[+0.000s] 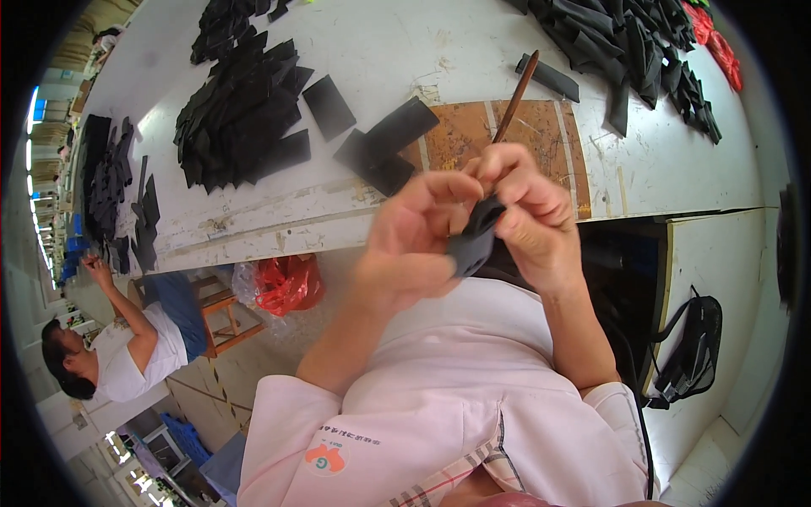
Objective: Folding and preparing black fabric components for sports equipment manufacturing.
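Both hands work one black fabric piece point(473, 245): left hand point(414, 245) pinches it, right hand point(528, 215) grips a brown stick point(515, 95). Next likely needs steady poking.

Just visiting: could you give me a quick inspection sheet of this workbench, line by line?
Surface: white table, scuffed, with a brown patch.
Job's things: black piece held in both hands; brown stick in right hand.
Clutter: black pile left, second pile right, red pieces.
Grip: left hand and right hand both pinch the piece.
Cables: nothing seen.
Surroundings: co-worker at left, stool, red bag, black bag.
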The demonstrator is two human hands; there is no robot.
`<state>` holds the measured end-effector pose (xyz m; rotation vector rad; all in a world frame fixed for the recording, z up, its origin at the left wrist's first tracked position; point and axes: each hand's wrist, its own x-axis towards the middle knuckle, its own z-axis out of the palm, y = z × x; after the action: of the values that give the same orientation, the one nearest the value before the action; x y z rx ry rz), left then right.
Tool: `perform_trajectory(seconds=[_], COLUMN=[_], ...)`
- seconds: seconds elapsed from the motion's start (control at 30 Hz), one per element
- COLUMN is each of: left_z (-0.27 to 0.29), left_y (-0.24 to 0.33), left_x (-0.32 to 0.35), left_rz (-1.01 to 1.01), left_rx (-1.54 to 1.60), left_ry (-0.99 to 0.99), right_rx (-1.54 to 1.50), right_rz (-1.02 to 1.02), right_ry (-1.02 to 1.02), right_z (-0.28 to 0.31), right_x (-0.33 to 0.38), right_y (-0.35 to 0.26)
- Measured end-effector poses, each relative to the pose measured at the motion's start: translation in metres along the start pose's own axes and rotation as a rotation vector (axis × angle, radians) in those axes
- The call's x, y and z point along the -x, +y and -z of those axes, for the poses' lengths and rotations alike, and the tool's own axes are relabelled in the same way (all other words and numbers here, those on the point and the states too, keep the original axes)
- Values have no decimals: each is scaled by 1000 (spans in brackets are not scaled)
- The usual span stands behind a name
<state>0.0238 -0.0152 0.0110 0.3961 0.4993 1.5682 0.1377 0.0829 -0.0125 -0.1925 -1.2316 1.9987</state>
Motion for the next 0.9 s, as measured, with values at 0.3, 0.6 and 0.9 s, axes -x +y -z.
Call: perform_trajectory(seconds=[0.3,0.6,0.9], left_z=[-14,-40,43], left_y=[-23,35,2], left_x=[-30,-70,-98], left_rz=[-914,-85,116], left_rx=[-1144,299,435], left_ry=[364,-288,-4], right_rx=[670,326,113], right_rz=[149,-195,-587], right_ry=[49,101,142], right_z=[-3,-21,47], right_x=[-14,-60,-57], right_y=[-36,-91,-19])
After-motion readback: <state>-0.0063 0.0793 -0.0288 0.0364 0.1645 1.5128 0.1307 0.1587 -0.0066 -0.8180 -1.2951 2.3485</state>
